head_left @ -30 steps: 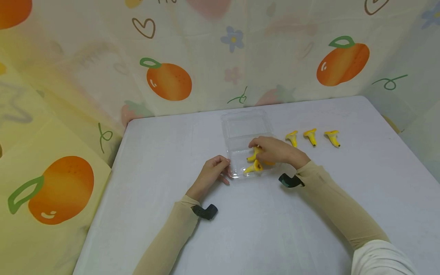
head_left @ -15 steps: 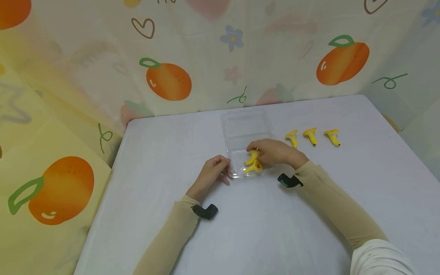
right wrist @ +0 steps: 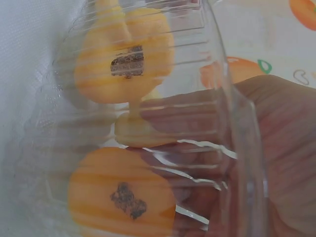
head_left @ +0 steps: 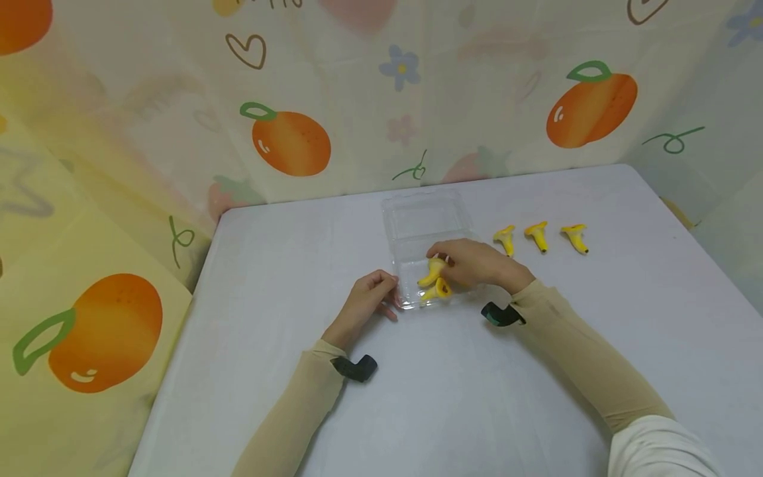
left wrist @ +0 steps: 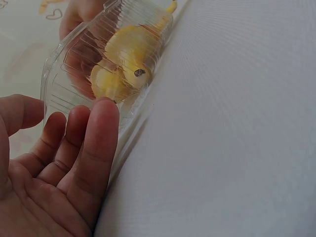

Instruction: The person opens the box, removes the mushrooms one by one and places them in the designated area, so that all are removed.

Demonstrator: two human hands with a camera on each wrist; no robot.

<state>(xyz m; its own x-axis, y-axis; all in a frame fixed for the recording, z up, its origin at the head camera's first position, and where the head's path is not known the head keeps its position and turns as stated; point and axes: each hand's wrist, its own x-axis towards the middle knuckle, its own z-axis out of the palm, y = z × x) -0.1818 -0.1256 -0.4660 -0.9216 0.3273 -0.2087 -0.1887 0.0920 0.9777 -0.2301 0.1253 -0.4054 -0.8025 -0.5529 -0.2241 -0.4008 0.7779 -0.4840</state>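
Observation:
A clear plastic clamshell box [head_left: 409, 269] lies with its lid folded back, yellow trumpet-shaped mushrooms inside. My left hand [head_left: 371, 295] holds the box at its near left corner; in the left wrist view its thumb [left wrist: 22, 112] is at the rim, the other fingers against the outer wall. My right hand [head_left: 473, 260] reaches into the box and pinches a mushroom [head_left: 433, 270]. Just in front of that one lies another mushroom [head_left: 438, 289], its mouth to the right. Through the wall in the right wrist view, a mushroom cap [right wrist: 121, 190] with a dark centre shows below the right fingers.
Right of the box, three more mushrooms stand in a row: a left one [head_left: 505, 240], a middle one [head_left: 538, 236] and a right one [head_left: 575, 238]. The raised lid [head_left: 426, 216] lies toward the back of the white table [head_left: 286, 265]. A fruit-printed cloth [head_left: 357, 86] hangs behind.
The right hand has shifted slightly left inside the box with its mushroom, whose stem end has moved left and toward the person. The left hand has stayed at the corner.

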